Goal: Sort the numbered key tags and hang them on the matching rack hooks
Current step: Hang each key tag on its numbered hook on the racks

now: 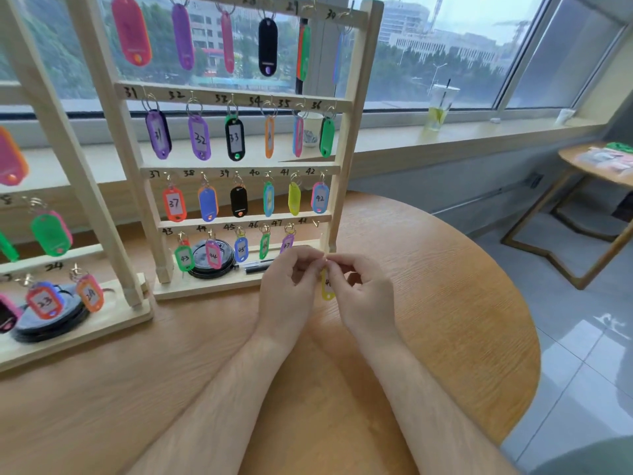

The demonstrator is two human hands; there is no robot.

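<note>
By the window (445, 46), a round wooden table (428, 303) bears the rack (346, 166).

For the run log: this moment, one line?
left hand, right hand: pinch yellow tag | hook 48: empty | tag unhung

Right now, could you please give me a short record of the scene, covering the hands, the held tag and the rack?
left hand: pinches the top of the yellow key tag
right hand: pinches the same tag's top
yellow key tag: hangs between the hands above the wooden table, number partly hidden
key rack: upright on the table, bottom row holds tags 43 to 47
end hook: bare, right of the purple tag 47
</note>
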